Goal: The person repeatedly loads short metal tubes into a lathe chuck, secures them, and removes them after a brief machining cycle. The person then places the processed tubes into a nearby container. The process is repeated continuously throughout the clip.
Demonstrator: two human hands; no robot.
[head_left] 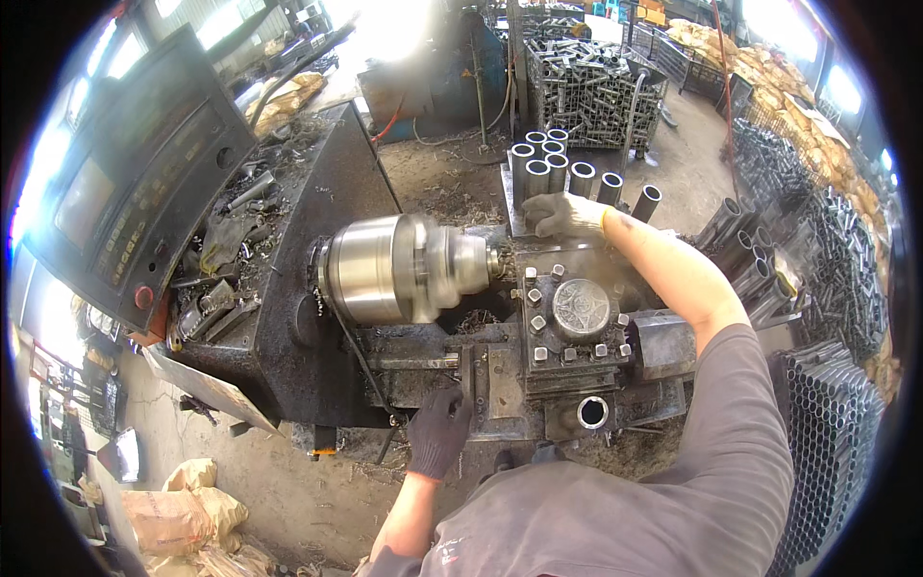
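Lathe station, two gloved hands at the carriage and the far tube stand.

Left hand [439,430], dark glove: on the near front of the lathe carriage [500,380], fingers curled against the metal; what they grip cannot be told. Right hand [565,214], pale glove: reaches across to the far side, fingers closed down over something just behind the tool post [575,322], near the upright steel tubes [558,171]; the thing grasped is hidden. Chuck [399,268]: bright steel, blurred, left of the tool post at scene centre. Control panel [135,183]: dark, tilted, far left. Wire crate of cut tubes [586,91]: far centre. Stacked tubes [827,433]: near right, beside the person's grey sleeve. Sacks [178,514]: on the floor, near left.
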